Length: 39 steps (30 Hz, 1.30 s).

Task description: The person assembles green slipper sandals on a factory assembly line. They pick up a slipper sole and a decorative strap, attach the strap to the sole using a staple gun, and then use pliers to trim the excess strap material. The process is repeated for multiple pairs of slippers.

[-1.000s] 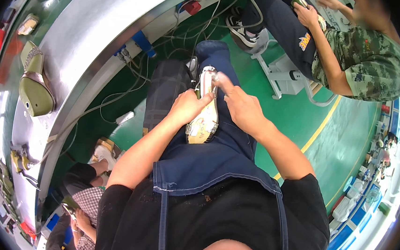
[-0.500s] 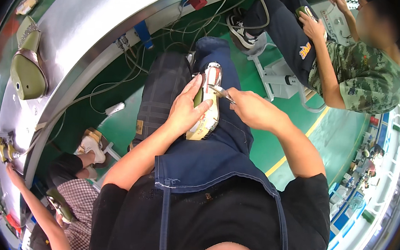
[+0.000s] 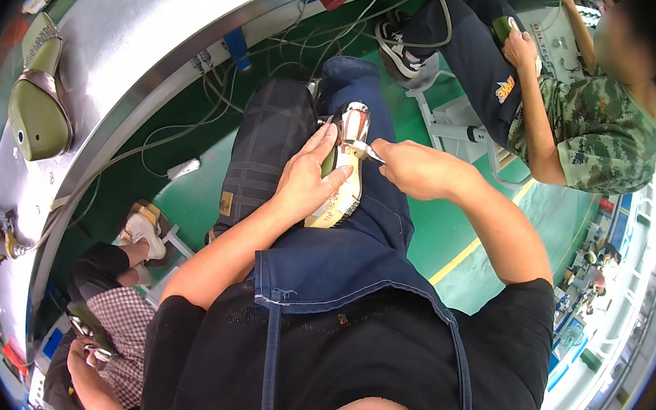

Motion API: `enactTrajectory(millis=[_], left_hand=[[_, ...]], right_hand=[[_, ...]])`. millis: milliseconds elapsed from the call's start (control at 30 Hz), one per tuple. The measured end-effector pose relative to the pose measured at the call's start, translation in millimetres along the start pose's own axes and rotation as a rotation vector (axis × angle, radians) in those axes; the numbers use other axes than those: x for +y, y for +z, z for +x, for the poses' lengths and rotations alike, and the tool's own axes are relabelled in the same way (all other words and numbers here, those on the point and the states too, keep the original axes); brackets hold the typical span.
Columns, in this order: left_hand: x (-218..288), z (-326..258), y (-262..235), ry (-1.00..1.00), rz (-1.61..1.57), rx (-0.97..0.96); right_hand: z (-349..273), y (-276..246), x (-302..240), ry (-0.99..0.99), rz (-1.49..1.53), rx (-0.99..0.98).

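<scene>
A shoe on a green last (image 3: 334, 209) lies bottom up across my lap, its pale insole side facing me and printed toe or heel end pointing away. My left hand (image 3: 307, 176) is wrapped against its left side, thumb over the bottom. In my right hand (image 3: 419, 170) is a metal hand tool with a curved head (image 3: 360, 147), its tip laid across the narrow middle of the shoe bottom. My fingers hide most of its handle, so its exact kind does not show. A blue apron (image 3: 337, 279) covers my thighs beneath the shoe.
A shiny metal bench (image 3: 139, 13) curves along the left, bearing another green last (image 3: 42, 117) with an upper. Cables (image 3: 221, 96) hang beneath it. A co-worker in a camouflage shirt (image 3: 607, 138) sits at right; another in checked clothing (image 3: 122, 320) sits at lower left.
The tool's head has turned and now lies more crosswise on the shoe bottom. My left hand keeps its hold. The lower-left co-worker's arm has drawn back from the bench.
</scene>
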<state>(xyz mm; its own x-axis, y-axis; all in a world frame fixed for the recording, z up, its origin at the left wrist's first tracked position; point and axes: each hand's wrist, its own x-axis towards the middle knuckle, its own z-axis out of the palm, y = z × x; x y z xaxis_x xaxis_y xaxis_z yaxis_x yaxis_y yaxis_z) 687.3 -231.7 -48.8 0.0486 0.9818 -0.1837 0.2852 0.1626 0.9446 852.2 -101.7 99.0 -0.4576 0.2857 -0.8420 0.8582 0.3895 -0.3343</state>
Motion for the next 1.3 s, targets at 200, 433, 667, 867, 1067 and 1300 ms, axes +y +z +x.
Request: enactTrajectory(millis=[200,433,667,867,1067,1300], left_hand=[[-9,-1,7,-0.03,-0.253,0.041],[-31,33,20,-0.198,-0.958,-0.043],[-40,45,23,-0.15,-0.751,-0.097],[-41,45,18,-0.103,-0.526,-0.094],[-29,42,8,-0.08,-0.33,-0.117],[-20,45,7,-0.096,-0.126,-0.11]], right_hand=[[6,12,13,-0.085,-0.009,0.056],[11,21,27,-0.121,-0.093,0.099],[15,23,38,-0.206,-0.183,0.13],[15,25,41,-0.238,-0.272,0.169],[14,25,31,-0.241,-0.389,0.189],[1,34,8,-0.204,-0.655,0.388]])
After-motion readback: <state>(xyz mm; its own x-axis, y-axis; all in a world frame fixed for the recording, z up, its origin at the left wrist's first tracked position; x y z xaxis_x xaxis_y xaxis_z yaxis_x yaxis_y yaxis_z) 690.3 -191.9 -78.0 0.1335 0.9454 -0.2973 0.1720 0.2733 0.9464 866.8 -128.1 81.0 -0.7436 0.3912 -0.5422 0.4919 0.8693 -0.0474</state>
